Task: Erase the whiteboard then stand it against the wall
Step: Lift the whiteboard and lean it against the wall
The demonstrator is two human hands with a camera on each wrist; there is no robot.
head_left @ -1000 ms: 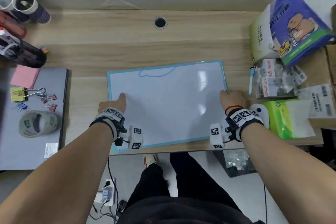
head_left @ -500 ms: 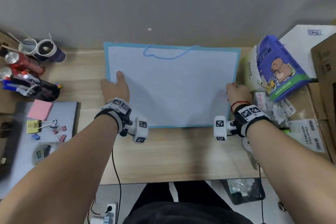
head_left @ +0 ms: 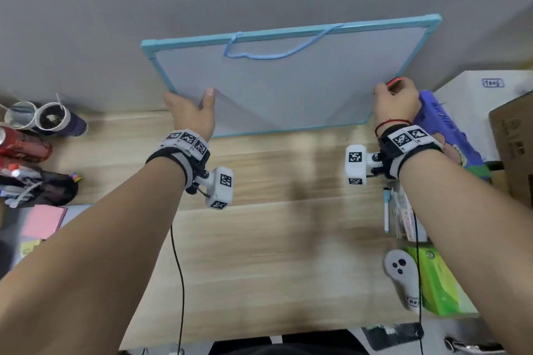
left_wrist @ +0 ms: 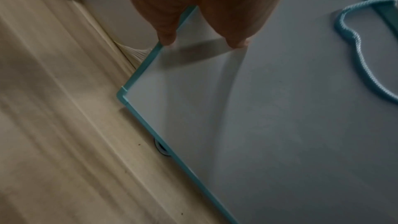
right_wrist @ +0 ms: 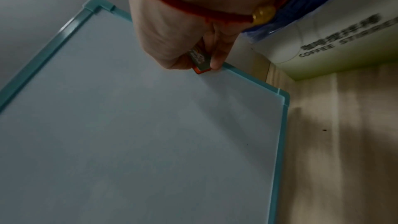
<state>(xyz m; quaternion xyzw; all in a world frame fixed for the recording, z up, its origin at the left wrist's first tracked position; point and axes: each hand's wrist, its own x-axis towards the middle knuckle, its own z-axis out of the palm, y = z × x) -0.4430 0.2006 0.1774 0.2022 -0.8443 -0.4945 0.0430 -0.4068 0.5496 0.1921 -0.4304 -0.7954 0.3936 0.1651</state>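
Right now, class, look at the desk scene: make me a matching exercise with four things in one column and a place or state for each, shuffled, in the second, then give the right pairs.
Column one
1. whiteboard
2. blue cord
3. left hand
4. white marker pen

Column two
A. lying on the desk by the right forearm
B. gripping the board's left edge
C. tilted up, held by both hands, bottom edge at the desk
D. hanging in a loop from the board's top frame

Pairs: 1-C, 2-D, 3-B, 4-A
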